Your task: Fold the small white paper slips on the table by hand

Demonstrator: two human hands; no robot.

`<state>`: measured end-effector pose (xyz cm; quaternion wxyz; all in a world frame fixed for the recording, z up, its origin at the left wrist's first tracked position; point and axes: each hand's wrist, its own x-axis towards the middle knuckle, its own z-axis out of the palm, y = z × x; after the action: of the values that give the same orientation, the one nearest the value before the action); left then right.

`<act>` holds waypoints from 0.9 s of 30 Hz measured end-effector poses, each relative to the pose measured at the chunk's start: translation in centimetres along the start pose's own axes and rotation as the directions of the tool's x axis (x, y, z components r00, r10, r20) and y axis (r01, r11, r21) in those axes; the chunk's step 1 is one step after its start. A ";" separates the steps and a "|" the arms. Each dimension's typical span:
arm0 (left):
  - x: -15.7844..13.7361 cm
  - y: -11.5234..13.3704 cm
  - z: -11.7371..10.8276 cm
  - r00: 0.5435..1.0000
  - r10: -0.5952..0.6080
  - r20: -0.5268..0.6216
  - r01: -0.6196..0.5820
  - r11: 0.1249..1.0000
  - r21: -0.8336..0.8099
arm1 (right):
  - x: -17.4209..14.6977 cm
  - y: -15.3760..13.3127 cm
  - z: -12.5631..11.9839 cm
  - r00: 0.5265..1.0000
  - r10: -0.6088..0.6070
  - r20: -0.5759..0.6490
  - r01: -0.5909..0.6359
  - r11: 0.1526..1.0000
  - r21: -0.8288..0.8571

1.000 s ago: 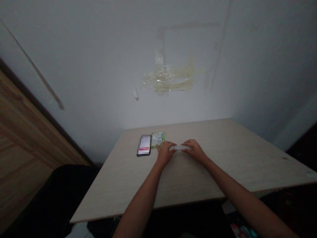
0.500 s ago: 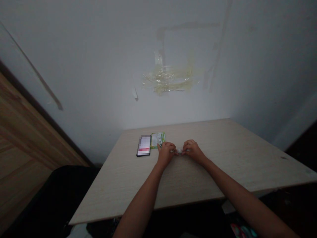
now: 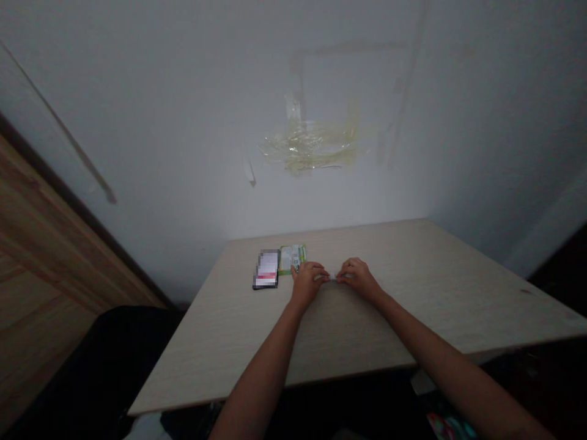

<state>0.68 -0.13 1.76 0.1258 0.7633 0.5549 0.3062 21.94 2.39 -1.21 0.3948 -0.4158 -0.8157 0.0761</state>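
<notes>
Between my two hands is a small whitish piece [image 3: 333, 277], low over the table; its kind is too small and dim to make out. My left hand [image 3: 310, 282] pinches its left end with thumb and fingertips. On the other side my right hand [image 3: 358, 278] grips the right end the same way. Most of the piece is hidden by the fingers. A green and white printed packet [image 3: 291, 258] lies flat just beyond my left hand, whose thumb side overlaps its lower edge in the view.
Left of the packet lies a phone [image 3: 266, 269] with a lit, blurred screen. The pale wooden table [image 3: 220, 342] meets a white wall [image 3: 183, 153] bearing yellowed clear tape [image 3: 316, 146]. A dark object [image 3: 123, 348] stands beside the table's left edge, near wooden boards [image 3: 36, 244].
My hands have drawn very slightly closer together, and less of the whitish piece shows between them. The phone and packet have stayed where they were.
</notes>
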 end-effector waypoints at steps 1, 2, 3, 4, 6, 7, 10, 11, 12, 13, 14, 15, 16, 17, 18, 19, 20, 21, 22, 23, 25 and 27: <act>0.0 0.0 0.0 1.000 -0.003 0.003 0.003 1.000 -0.002 | 0.0 -0.1 -0.1 1.000 0.003 0.001 -0.003 1.000 0.001; 0.0 -0.1 -0.1 1.000 -0.006 0.008 0.006 1.000 -0.004 | 0.0 -0.1 -0.2 1.000 0.008 0.001 -0.008 1.000 0.003; 0.1 -0.1 -0.1 1.000 -0.009 0.015 0.009 1.000 -0.005 | 0.0 -0.2 -0.3 1.000 0.012 0.002 -0.012 1.000 0.007; 0.1 -0.2 -0.1 1.000 -0.010 0.020 0.010 1.000 -0.003 | 0.0 -0.2 -0.4 1.000 0.017 0.004 -0.017 1.000 0.011; 0.2 -0.3 -0.1 1.000 -0.007 0.022 0.007 1.000 0.004 | 0.1 -0.1 -0.5 1.000 0.023 0.012 -0.023 1.000 0.013; 0.2 -0.3 -0.1 1.000 -0.004 0.019 0.004 1.000 0.009 | 0.1 0.0 -0.5 1.000 0.024 0.016 -0.024 1.000 0.012; 0.2 -0.2 -0.1 1.000 0.005 0.015 -0.005 0.999 0.032 | 0.2 0.4 -0.5 0.999 0.016 0.031 -0.016 1.000 -0.001; 0.2 -0.2 -0.1 1.000 0.003 0.020 -0.004 0.999 0.041 | 0.2 0.4 -0.4 0.999 0.014 0.032 -0.014 1.000 -0.009; 0.2 -0.1 -0.2 1.000 0.001 0.025 -0.002 0.999 0.050 | 0.2 0.4 -0.4 0.999 0.013 0.033 -0.012 1.000 -0.019; 0.2 -0.1 -0.2 1.000 -0.001 0.030 0.000 0.998 0.059 | 0.2 0.4 -0.4 0.999 0.012 0.033 -0.011 0.999 -0.032; 0.2 -0.1 -0.2 0.999 -0.003 0.032 0.001 0.998 0.066 | 0.2 0.3 -0.4 0.999 0.012 0.033 -0.010 0.999 -0.048; 0.2 0.0 -0.2 1.000 -0.002 0.029 0.000 0.997 0.071 | 0.2 0.2 -0.4 0.999 0.013 0.036 -0.011 0.998 -0.063; 0.2 0.0 -0.2 1.000 0.002 0.024 -0.004 0.997 0.073 | 0.2 0.0 -0.4 0.999 0.016 0.039 -0.013 0.997 -0.078; 0.1 0.0 -0.2 1.000 0.008 0.017 -0.009 0.997 0.073 | 0.2 -0.1 -0.3 0.999 0.021 0.042 -0.017 0.996 -0.090; 0.1 -0.1 -0.1 1.000 0.014 0.011 -0.014 0.997 0.071 | 0.2 -0.3 -0.3 0.999 0.026 0.047 -0.021 0.995 -0.098; 0.1 -0.1 -0.1 1.000 0.018 0.006 -0.019 0.997 0.070 | 0.2 -0.4 -0.3 0.998 0.031 0.051 -0.026 0.994 -0.103; 0.1 -0.2 -0.1 1.000 0.022 0.003 -0.022 0.997 0.069 | 0.2 -0.5 -0.3 0.998 0.035 0.054 -0.030 0.994 -0.103; 0.1 -0.2 0.0 1.000 0.023 0.003 -0.023 0.997 0.069 | 0.1 -0.5 -0.4 0.998 0.038 0.056 -0.032 0.994 -0.101; 0.1 -0.2 0.0 1.000 0.020 0.005 -0.020 0.997 0.071 | 0.1 -0.5 -0.4 0.998 0.039 0.058 -0.033 0.995 -0.094; 0.1 -0.2 0.0 1.000 0.012 0.009 -0.012 0.997 0.073 | 0.1 -0.6 -0.4 0.998 0.039 0.058 -0.034 0.996 -0.083; 0.1 -0.3 0.1 1.000 -0.006 0.013 0.005 0.997 0.075 | 0.1 -0.6 -0.5 0.998 0.041 0.046 -0.038 0.998 -0.058; 0.1 -0.3 0.1 1.000 -0.015 0.011 0.014 0.998 0.065 | 0.1 -0.6 -0.6 0.999 0.040 0.029 -0.039 0.999 -0.033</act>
<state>0.57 0.10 1.56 0.1066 0.7646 0.5694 0.2827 21.96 1.95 -0.50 0.3741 -0.4371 -0.8143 0.0767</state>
